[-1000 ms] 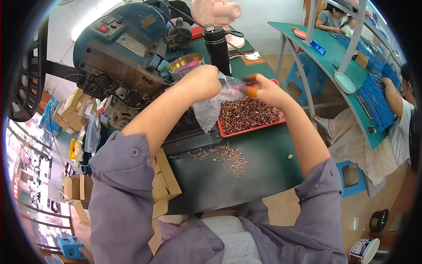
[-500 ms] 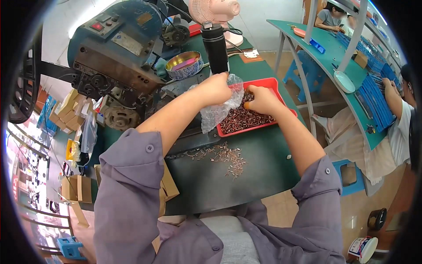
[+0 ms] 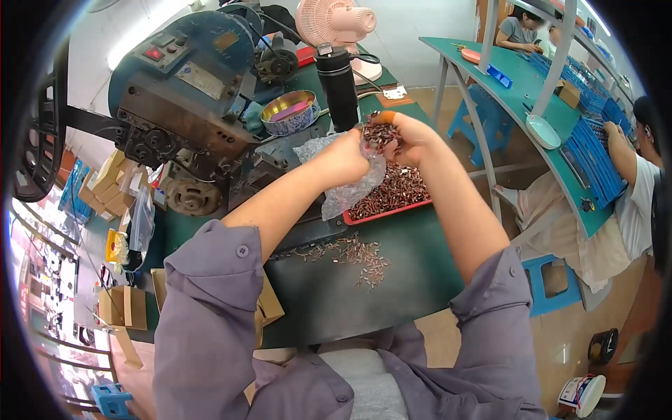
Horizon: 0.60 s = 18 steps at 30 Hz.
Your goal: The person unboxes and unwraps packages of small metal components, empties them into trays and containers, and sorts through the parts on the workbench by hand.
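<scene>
One crumpled clear plastic bag (image 3: 336, 201) is being gripped near its upper end by the left hand (image 3: 348, 162), its fingers tightly curled on the film. One handful of short reddish-brown pieces (image 3: 381, 136) (too many to be counted) is being held beside the bag by the right hand (image 3: 414, 143), half-curled, at two o'clock from the left. One orange finger cover (image 3: 384, 117) is being worn there. More pieces are being held in one red tray (image 3: 385, 214) at four o'clock; one loose scatter (image 3: 360, 257) is being supported by the green tabletop (image 3: 378, 308) at six, while one black bottle (image 3: 337, 87) is standing at twelve.
</scene>
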{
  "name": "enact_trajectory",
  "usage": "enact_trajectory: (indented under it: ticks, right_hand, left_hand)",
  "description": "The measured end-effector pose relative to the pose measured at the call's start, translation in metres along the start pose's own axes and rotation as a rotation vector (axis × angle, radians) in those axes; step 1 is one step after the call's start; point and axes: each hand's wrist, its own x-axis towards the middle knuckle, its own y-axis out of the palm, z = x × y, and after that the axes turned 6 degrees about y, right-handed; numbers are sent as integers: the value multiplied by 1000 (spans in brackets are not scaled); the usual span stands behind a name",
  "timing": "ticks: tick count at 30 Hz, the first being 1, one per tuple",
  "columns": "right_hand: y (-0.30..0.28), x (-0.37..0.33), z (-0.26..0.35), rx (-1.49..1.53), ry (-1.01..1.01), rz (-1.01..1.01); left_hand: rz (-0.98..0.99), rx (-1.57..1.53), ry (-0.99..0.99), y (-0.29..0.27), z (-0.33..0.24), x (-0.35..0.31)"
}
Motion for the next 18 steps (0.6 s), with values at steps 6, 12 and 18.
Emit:
enact_trajectory:
  ticks: [6, 12, 18]
  right_hand:
    - [12, 8, -13, -160, 73, -176]
    - [26, -16, -11, -303, -50, -119]
    - [19, -53, -9, -831, -204, -326]
  left_hand:
    - [4, -85, -115, -4, -1, -7]
    - [30, 27, -22, -8, -14, -10]
    - [-125, 178, 66, -8, 15, -5]
